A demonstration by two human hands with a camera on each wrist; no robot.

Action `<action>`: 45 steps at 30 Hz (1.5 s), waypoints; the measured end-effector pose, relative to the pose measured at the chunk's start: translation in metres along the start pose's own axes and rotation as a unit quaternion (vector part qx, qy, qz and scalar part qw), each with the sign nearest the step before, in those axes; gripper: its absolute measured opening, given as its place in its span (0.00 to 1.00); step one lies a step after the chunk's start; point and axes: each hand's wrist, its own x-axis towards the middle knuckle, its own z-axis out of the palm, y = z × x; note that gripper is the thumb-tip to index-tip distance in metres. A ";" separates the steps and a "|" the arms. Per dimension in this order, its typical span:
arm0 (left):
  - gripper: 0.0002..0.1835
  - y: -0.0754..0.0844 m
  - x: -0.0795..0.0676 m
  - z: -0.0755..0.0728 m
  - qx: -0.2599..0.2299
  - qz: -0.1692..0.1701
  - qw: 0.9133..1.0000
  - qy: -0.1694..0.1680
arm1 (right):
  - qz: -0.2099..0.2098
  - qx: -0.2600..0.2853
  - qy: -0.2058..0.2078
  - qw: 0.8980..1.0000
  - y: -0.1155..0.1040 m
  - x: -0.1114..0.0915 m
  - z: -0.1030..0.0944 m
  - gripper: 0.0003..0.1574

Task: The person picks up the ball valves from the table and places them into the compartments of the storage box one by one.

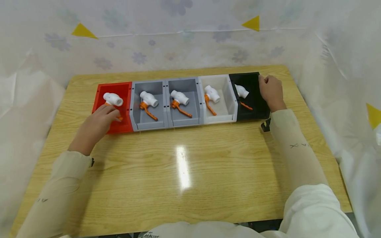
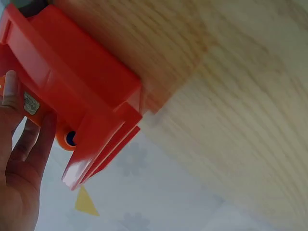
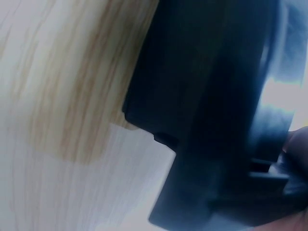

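Five bins stand in a row: red (image 1: 124,88), two grey, white and black (image 1: 253,79). Each holds a white valve with an orange handle. My left hand (image 1: 99,123) reaches into the red bin (image 2: 91,82). Its thumb and fingers (image 2: 33,139) close on the orange handle (image 2: 67,138) of that bin's valve (image 1: 113,99). My right hand (image 1: 271,90) grips the right wall of the black bin (image 3: 211,96) near its back corner. In the right wrist view only a fingertip shows at the right edge. The black bin's valve (image 1: 241,91) lies untouched.
The bins stand across the far half of a wooden table (image 1: 184,165). The grey bins (image 1: 148,86) and the white bin (image 1: 221,82) stand between my hands. White flowered sheeting with yellow triangles (image 1: 252,23) hangs round the table.
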 end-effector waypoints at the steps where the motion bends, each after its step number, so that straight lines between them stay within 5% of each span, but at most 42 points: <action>1: 0.22 -0.001 0.001 0.001 -0.001 -0.005 1.000 -0.008 | -0.001 -0.001 0.001 1.000 0.000 0.000 0.000 0.34; 14: 0.19 -0.014 0.003 0.019 -0.016 -0.036 0.997 -0.065 | -0.001 -0.002 0.000 1.000 -0.002 0.002 0.004 0.34; 21: 0.15 -0.012 0.001 0.021 -0.036 -0.035 0.997 -0.057 | -0.005 0.004 0.000 1.000 -0.006 0.002 0.004 0.34; 32: 0.15 -0.008 0.007 0.017 -0.113 -0.153 0.973 -0.127 | -0.012 0.009 0.000 1.000 -0.004 0.004 0.005 0.33; 40: 0.15 -0.010 0.016 0.019 -0.076 -0.122 0.981 -0.134 | -0.007 -0.010 0.007 1.000 0.005 0.002 0.008 0.34; 45: 0.19 -0.005 0.016 0.017 -0.032 -0.122 0.981 -0.148 | -0.021 -0.005 0.057 0.998 0.006 0.004 0.010 0.29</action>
